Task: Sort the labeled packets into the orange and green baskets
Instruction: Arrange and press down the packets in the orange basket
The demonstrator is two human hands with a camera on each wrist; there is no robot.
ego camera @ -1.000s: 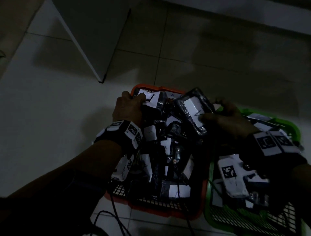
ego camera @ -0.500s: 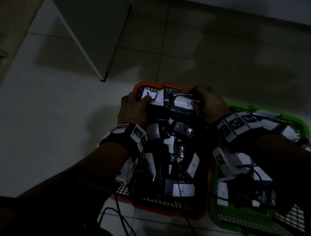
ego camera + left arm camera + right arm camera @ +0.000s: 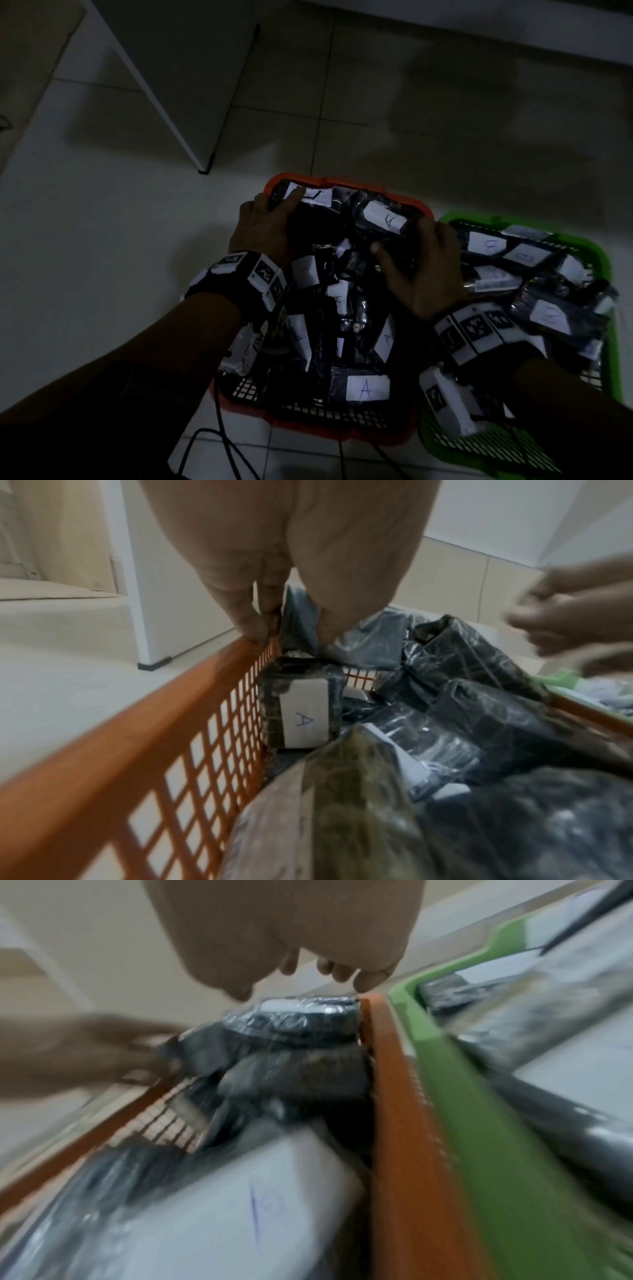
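The orange basket is heaped with dark plastic packets bearing white lettered labels. The green basket stands against its right side and also holds packets. My left hand is at the orange basket's far left corner and pinches the edge of a dark packet. My right hand hovers over the orange basket's far right corner with loosely curled fingers that hold nothing. Just beneath it lies a labeled packet.
A white furniture panel stands on the tiled floor beyond the baskets at the left. Black cables trail over the floor by the orange basket's near edge. A packet labeled A lies at the near side.
My right hand carried a labeled packet from near the green basket to the orange basket's far right corner, let it go and drew back slightly. The left hand stayed at the far left corner.
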